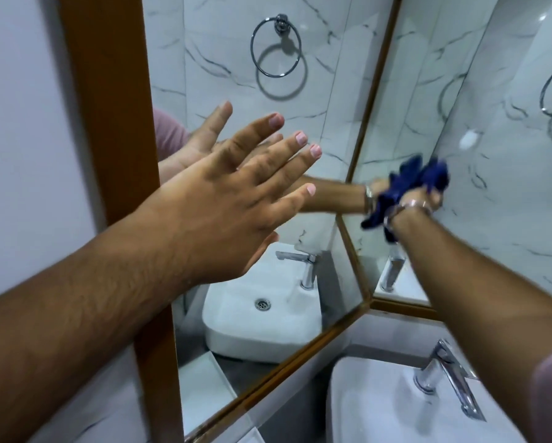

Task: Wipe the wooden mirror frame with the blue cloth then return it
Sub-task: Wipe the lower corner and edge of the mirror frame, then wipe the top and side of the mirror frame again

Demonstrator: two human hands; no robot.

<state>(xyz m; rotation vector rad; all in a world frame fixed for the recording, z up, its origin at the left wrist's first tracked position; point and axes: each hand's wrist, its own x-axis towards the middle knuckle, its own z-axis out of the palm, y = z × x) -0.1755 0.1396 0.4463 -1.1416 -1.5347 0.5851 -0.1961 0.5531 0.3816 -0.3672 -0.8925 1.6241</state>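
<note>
The wooden mirror frame has a broad brown left side, a thin right edge and a thin bottom strip. My left hand is held flat just in front of the glass near the left side, fingers apart, holding nothing. My right hand is closed around the crumpled blue cloth and presses it against the frame's thin right edge, where a second mirror panel meets it. The cloth hides most of that hand. A metal bracelet sits on the wrist. Both arms are reflected in the glass.
A white sink basin with a chrome tap sits below the mirror at the lower right. The glass reflects a chrome towel ring, marble wall tiles and the basin. A plain white wall lies left of the frame.
</note>
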